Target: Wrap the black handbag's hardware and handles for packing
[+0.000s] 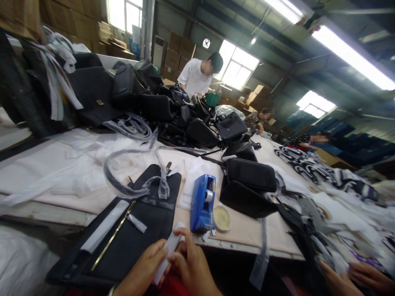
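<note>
Both my hands are low at the near table edge, pinching one white strip of wrapping paper (pixel 169 248) between them. My left hand (pixel 144 269) grips its lower part and my right hand (pixel 193 263) curls round its upper end. Just left of them lies a flat black bag (pixel 135 234) with a gold zip and white wrapped patches, its plastic-wrapped strap (pixel 132 189) looping above. A blue tape dispenser (pixel 202 203) stands just beyond my right hand, beside a small round lid (pixel 222 218).
A heap of black bags (pixel 173 111) covers the far table, with two more black bags (pixel 249 185) to the right. A person in a white shirt (pixel 196 76) stands behind the heap. Another person's hands (pixel 361 279) are at the lower right among paper scraps.
</note>
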The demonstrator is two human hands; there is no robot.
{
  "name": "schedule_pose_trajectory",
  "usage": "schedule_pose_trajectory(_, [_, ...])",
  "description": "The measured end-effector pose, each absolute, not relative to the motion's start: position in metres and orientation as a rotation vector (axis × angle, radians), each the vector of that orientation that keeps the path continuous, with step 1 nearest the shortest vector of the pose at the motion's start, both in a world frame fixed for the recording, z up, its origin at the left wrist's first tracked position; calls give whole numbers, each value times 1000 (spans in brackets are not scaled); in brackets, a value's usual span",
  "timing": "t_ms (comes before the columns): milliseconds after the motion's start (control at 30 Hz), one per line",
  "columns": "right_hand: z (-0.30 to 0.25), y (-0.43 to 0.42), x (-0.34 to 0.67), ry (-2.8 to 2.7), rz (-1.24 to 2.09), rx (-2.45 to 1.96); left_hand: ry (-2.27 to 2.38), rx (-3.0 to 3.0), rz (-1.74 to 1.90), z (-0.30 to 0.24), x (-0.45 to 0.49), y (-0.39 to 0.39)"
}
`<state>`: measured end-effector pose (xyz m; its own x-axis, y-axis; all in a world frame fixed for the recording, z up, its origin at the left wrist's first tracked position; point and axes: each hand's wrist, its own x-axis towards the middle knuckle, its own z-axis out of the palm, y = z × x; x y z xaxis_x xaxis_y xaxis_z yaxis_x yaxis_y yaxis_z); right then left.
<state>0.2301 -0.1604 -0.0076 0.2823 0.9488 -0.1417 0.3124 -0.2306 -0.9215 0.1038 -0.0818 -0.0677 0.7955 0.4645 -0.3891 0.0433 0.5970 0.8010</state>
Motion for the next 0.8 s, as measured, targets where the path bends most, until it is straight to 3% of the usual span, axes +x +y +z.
schedule_pose_trajectory(333, [-21, -165, 239, -932, 1154, -1628, 579, 1011, 238, -56, 99, -78])
schedule_pose_trajectory(667, [-23, -166, 244, -1062, 1155, -1594, 684, 1007, 241, -72, 111, -85])
schedule_pose_trajectory(800, [-32, -166, 238, -1248, 1006, -1616, 679, 967, 242, -66, 108, -78])
